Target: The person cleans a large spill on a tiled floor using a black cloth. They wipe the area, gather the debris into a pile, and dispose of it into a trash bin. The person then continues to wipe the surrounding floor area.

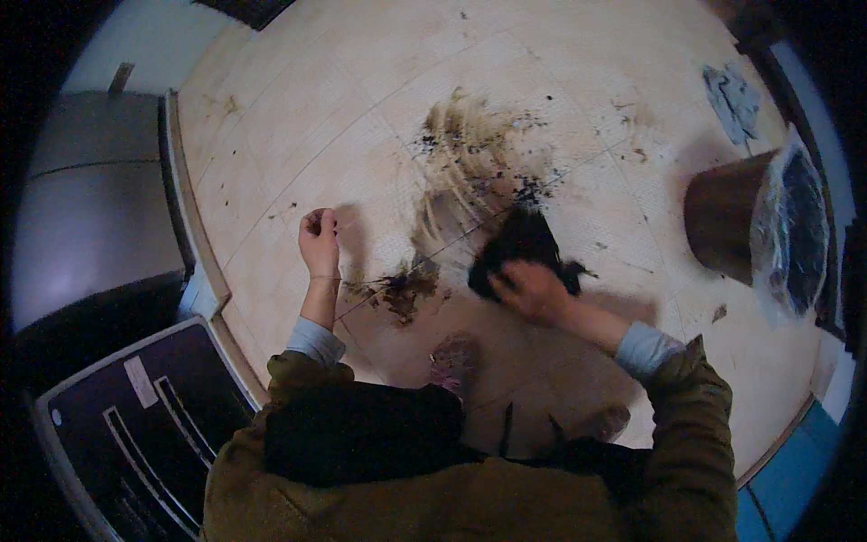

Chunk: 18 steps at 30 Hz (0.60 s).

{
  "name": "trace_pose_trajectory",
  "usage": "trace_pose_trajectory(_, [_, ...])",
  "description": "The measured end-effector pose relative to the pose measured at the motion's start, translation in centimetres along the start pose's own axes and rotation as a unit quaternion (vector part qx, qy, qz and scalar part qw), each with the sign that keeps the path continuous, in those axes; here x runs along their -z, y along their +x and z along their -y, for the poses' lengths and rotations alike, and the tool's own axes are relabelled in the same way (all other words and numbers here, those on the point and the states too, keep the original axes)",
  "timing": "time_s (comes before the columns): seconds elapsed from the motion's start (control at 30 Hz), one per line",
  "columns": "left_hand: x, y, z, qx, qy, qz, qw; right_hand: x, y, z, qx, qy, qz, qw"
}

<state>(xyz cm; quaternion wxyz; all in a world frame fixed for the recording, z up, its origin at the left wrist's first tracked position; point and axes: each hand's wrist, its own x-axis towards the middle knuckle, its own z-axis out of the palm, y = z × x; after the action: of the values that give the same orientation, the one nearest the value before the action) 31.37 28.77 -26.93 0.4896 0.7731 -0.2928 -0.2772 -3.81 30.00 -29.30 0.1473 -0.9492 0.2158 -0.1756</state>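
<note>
My right hand (535, 291), blurred, presses on a bunched black cloth (521, 247) lying on the tiled floor (339, 156). Its fingers partly sink into the folds. Beyond the cloth spreads a streaked brown smear (460, 156) with dark crumbs (532, 190) along its right side. A second dark wet-looking patch (406, 291) lies between my two hands. My left hand (320, 237) is raised over the floor to the left, its fingers curled in and marked with something dark; I see no object in it.
At the right, a brown waste bin (728, 213) with a clear plastic liner lies tilted or on its side. Behind it is a crumpled grey-blue cloth or wrapper (731, 101). A metallic appliance front (101, 230) and a dark slotted panel (142, 420) line the left. My shoe (455, 359) is below.
</note>
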Motion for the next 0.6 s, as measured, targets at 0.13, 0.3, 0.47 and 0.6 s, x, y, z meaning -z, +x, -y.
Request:
trace_pose_trajectory(0.13, [4.1,1.1,2.7,0.085,-0.012,-0.057,0.995,-3.1,-3.9,1.7,0.061,-0.008,0.154,0.986])
trace_pose_trajectory(0.3, [6.3,1.3,5.7,0.172,-0.019,-0.088,0.981,-4.7,0.9,-3.5,-0.083,-0.016,0.095,0.992])
trace_pose_trajectory(0.47, [6.3,2.0,6.7,0.151,0.033,-0.106,0.982,-1.1,4.8,-6.1,-0.147,0.006,-0.125,0.981])
trace_pose_trajectory(0.6, [6.0,2.6,7.1,0.122,-0.005,-0.074,0.990,-4.7,5.1,3.2,-0.195,0.202,0.040,0.959])
